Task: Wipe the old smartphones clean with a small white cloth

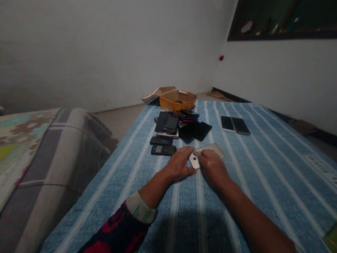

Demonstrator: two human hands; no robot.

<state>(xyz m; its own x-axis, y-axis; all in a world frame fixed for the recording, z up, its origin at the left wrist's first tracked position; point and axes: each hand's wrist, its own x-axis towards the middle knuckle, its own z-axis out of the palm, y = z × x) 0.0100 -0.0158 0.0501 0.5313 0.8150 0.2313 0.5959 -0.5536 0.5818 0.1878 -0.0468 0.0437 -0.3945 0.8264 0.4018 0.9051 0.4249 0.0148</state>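
Note:
A white phone (194, 163) with a round dark camera spot lies on the striped cloth between my hands. My left hand (180, 164) grips its left end, fingers at the far edge and thumb at the near edge. My right hand (213, 168) is closed over the phone's upper right part, its fingertips pinched near the surface; a small thing there is too unclear to name. Behind the right hand lies a pale, flat phone cover or back (215, 149), partly hidden by the fingers. Two black keypad phones (163, 150) sit just left of my left hand.
Beyond the hands are a pile of dark phones (172, 123) and an open orange cardboard box (177, 104). Two more phones (240, 125) lie side by side at the right. The blue striped cloth (260, 189) covers the table. A draped bed (52, 158) stands left.

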